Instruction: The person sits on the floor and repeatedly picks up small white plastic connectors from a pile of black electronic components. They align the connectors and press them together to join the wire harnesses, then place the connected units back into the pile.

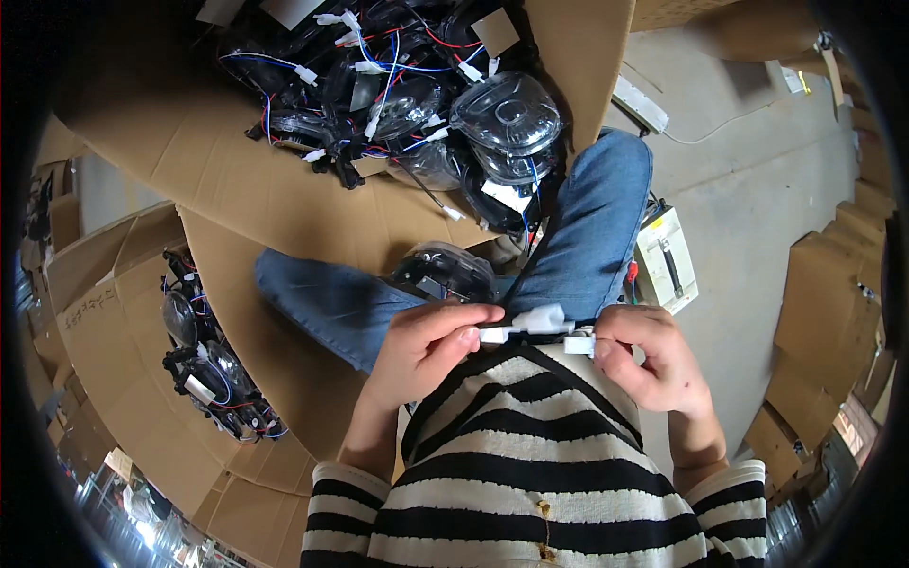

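Plugs (579,346), white and blocky, sit just in front of the striped shirt (530,464): the left hand (414,352) pinches one, the right hand (655,362) another, thumb against bent fingers. A blurred white piece (543,320) shows between. The step looks like handling plugs; the next move calls for a light, steady pinch. Beyond, a lamp (447,269) lies between the legs (592,227); farther, wired lamps (509,112) crowd a box (603,57).
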Action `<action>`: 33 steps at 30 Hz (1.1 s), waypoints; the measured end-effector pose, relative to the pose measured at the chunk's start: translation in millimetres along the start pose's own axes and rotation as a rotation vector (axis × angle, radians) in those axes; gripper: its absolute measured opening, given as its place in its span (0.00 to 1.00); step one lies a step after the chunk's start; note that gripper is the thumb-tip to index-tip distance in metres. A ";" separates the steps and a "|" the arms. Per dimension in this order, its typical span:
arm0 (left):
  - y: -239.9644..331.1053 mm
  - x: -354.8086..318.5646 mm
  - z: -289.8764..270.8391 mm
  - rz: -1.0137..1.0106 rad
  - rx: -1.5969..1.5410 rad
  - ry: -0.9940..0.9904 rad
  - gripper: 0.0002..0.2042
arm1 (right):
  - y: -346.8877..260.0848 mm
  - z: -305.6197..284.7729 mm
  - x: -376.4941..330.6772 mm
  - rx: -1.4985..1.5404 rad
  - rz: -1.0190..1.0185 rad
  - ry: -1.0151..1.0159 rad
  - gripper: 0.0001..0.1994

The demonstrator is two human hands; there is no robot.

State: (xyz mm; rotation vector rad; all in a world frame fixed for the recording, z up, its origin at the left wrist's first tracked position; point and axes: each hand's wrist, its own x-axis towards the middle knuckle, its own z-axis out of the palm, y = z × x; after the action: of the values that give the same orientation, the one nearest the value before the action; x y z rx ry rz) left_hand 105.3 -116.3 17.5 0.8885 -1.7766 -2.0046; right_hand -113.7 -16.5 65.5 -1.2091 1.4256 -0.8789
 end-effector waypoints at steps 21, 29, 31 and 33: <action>-11.1 3.9 -5.0 0.072 -0.097 -0.210 0.03 | -8.1 -23.2 17.0 -0.127 -0.298 -0.168 0.02; -6.4 6.8 -6.8 0.123 -0.014 -0.279 0.05 | -8.1 -19.1 18.8 -0.066 -0.201 -0.233 0.01; -3.7 7.0 -8.4 0.125 0.027 -0.289 0.05 | -7.9 -17.6 17.4 -0.104 -0.191 -0.240 0.02; -2.6 7.1 -10.1 0.149 0.055 -0.291 0.05 | -8.9 -16.3 15.3 -0.208 -0.180 -0.254 0.02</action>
State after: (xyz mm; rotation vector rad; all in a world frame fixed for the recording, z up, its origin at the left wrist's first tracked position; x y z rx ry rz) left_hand 106.6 -127.9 13.0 0.4791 -1.9930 -2.0799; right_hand -127.1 -34.7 73.7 -1.5666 1.2378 -0.6790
